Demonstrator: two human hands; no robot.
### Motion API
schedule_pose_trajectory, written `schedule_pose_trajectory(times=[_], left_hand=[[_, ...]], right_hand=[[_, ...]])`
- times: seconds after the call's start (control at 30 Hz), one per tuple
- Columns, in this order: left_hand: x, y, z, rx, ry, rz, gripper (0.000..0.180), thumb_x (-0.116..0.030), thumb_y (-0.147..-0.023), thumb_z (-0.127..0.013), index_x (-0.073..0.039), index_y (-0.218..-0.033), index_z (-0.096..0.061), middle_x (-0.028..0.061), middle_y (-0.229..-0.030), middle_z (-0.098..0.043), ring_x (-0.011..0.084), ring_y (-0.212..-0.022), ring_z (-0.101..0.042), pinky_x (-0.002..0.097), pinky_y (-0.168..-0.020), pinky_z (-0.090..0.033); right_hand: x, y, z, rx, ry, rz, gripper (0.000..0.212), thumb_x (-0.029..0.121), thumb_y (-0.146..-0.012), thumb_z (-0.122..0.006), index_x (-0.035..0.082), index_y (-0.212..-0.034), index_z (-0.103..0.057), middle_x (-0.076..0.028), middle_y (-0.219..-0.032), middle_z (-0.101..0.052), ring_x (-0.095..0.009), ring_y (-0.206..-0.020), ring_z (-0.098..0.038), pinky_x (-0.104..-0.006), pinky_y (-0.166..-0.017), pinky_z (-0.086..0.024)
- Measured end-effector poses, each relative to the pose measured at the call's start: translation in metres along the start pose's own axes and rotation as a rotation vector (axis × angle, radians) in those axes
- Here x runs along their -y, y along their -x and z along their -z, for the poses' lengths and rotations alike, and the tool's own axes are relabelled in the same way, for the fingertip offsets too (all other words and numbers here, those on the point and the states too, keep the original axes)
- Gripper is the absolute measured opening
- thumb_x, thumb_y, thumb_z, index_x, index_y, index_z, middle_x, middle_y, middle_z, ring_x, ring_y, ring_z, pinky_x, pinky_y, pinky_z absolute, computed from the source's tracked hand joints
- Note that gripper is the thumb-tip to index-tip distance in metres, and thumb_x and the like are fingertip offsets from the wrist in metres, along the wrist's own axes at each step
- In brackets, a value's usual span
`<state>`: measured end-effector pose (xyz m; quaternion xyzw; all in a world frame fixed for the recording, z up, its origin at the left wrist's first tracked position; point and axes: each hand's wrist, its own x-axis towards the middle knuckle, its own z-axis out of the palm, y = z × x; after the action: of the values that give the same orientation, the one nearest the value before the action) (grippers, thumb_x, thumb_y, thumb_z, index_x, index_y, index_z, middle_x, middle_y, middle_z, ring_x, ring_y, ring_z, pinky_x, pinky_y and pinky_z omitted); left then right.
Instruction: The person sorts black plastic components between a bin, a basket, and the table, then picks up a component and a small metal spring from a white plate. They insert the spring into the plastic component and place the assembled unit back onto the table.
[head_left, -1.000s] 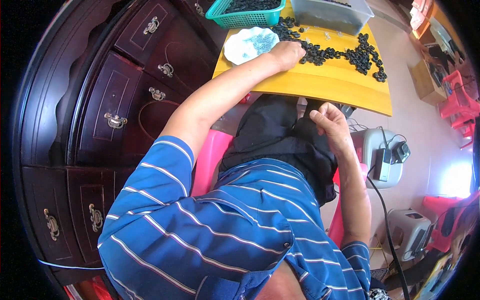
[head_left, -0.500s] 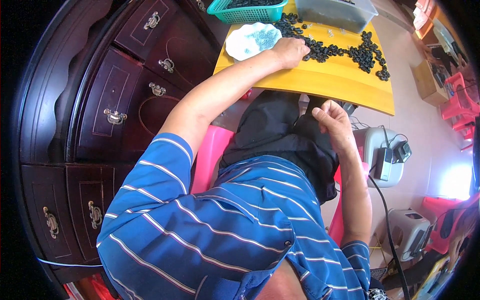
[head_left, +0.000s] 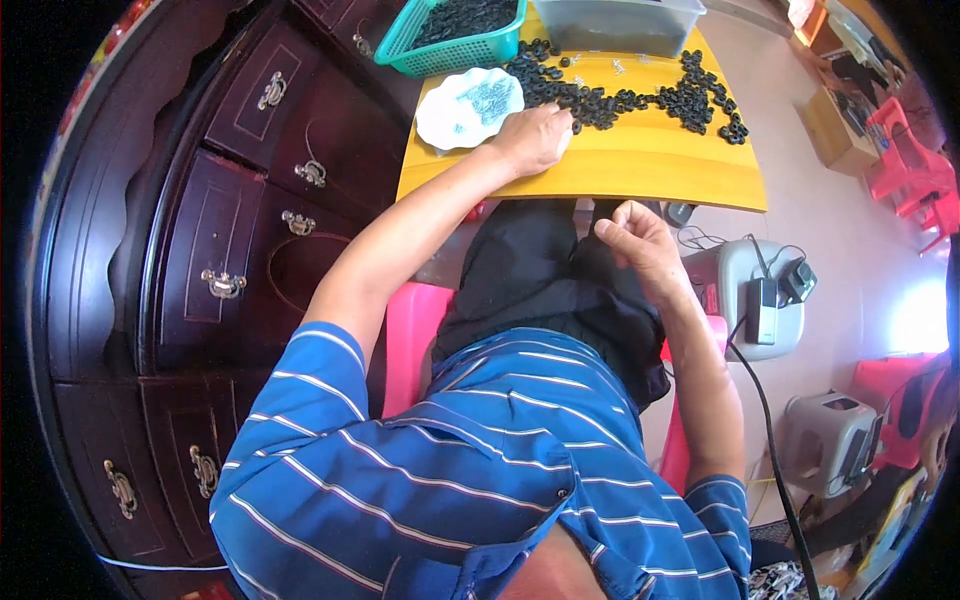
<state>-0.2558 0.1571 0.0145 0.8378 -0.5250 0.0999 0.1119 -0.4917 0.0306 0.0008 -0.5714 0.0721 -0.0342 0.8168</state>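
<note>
My left hand (head_left: pixel 535 139) rests low over the near side of the yellow table (head_left: pixel 660 170), beside small black ring-like parts (head_left: pixel 595 110) lying in a loose band. Its fingers are curled together, and whatever they hold is hidden. To its left stands a white scalloped dish (head_left: pixel 435 115) holding many tiny silvery-blue pieces (head_left: pixel 487 98). Just off the table's front edge, above my lap, my right hand (head_left: pixel 642 245) is closed with thumb and forefinger pinched together. Anything between those fingertips is too small to make out.
A green basket (head_left: pixel 450 62) full of black parts and a translucent bin (head_left: pixel 620 28) stand at the back of the table. Small clear pieces (head_left: pixel 618 67) lie near the bin. Dark drawers (head_left: pixel 210 250) flank the left; a grey stool (head_left: pixel 775 325) with cabled devices stands right.
The whole view has shifted, with the table now lower and farther left. My left hand stays at the near edge of the black parts; my right hand stays pinched over my lap.
</note>
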Motion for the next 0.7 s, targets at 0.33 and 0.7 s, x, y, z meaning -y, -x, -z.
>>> schedule_pose_trajectory(times=[0.33,0.7], left_hand=[[-0.088,0.016,0.037,-0.068,0.667,-0.097,0.015,-0.013,-0.091,-0.060,-0.001,-0.094,-0.068,0.0130,-0.090,-0.069,0.0248,-0.085,-0.067,0.0339,-0.077,-0.052],[-0.096,0.000,0.033,0.145,0.834,-0.145,0.016,-0.013,-0.092,-0.062,-0.001,-0.096,-0.071,0.0095,-0.090,-0.070,0.0195,-0.085,-0.068,0.0312,-0.077,-0.053]], right_hand=[[0.011,0.001,0.005,-0.105,-0.361,-0.135,0.025,0.031,-0.104,-0.051,0.009,-0.109,-0.061,-0.003,-0.093,-0.068,-0.010,-0.078,-0.065,-0.0235,-0.070,-0.053],[0.000,-0.006,0.030,0.045,-0.850,-0.182,0.018,0.020,-0.099,-0.057,0.006,-0.109,-0.061,-0.005,-0.092,-0.070,-0.015,-0.077,-0.068,-0.0287,-0.073,-0.057]])
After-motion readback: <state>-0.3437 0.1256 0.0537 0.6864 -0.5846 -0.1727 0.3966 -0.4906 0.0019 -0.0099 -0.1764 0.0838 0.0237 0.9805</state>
